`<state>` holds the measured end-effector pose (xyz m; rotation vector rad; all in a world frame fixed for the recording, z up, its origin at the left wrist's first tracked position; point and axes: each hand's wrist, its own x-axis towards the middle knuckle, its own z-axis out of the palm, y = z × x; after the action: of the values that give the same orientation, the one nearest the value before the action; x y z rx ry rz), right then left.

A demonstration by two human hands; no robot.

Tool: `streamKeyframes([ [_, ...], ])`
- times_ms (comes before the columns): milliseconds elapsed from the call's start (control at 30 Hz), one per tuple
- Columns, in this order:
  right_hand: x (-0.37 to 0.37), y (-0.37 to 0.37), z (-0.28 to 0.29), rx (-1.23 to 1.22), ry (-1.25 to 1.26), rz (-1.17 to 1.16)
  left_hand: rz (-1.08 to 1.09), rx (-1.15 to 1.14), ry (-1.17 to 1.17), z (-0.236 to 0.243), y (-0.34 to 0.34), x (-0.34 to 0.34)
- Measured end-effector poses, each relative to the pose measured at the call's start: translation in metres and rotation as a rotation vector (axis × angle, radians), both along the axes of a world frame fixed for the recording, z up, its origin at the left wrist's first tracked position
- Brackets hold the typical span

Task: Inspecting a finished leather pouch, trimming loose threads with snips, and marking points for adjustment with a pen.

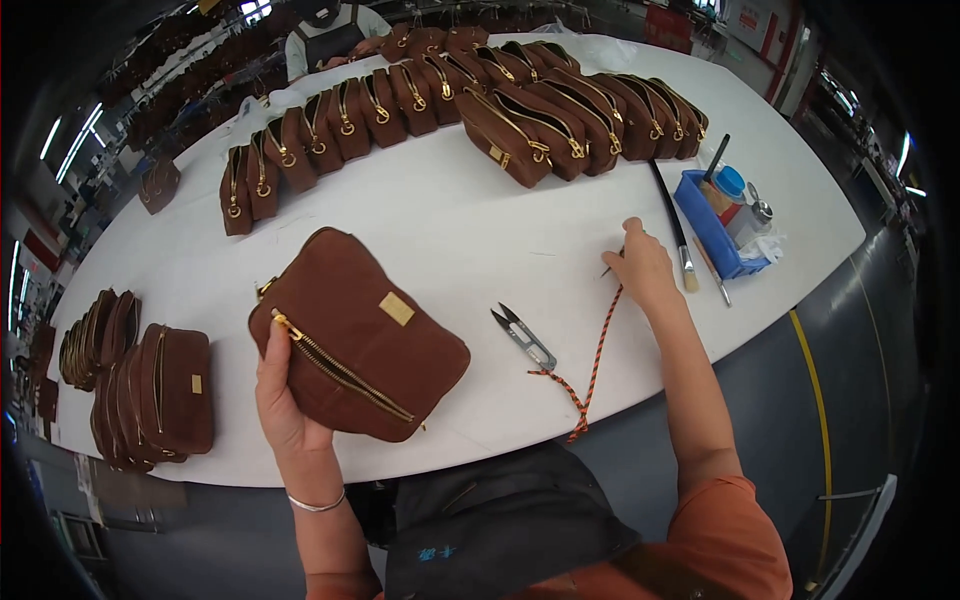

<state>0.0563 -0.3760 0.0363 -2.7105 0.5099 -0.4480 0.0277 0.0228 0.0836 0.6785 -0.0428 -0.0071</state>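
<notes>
A brown zip pouch (370, 340) is held up over the near left of the table by my left hand (283, 385), which is closed on its left edge. The pouch has a gold zip slanting across its face and a small gold plate. My right hand (645, 265) is closed over the table's right side, with a thin dark tip poking out beside the fingers; the rest of what it holds is hidden. An orange-and-black cord (600, 345) runs down from near this hand to the table edge and back toward thread snips (525, 338), which lie with blades apart.
Rows of brown pouches (380, 110) line the white table's (450, 220) far side. More pouches (155, 395) stand at the left. At the right are a long brush (675, 225) and a blue tray (725, 240) of bottles. Another person (335, 40) works across the table.
</notes>
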Motion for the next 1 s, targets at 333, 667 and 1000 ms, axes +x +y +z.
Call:
streamKeyframes([
  [333,-0.008,-0.009,-0.005,0.058,0.020,0.073,-0.017,0.220,-0.097,0.003,-0.032,-0.006],
  [667,-0.060,0.125,0.079,1.322,-0.585,0.559,-0.045,0.312,-0.170,0.009,-0.047,-0.024],
  [1000,-0.063,0.192,0.070,1.541,-0.573,0.801,-0.068,0.298,-0.178,0.011,-0.053,-0.037],
])
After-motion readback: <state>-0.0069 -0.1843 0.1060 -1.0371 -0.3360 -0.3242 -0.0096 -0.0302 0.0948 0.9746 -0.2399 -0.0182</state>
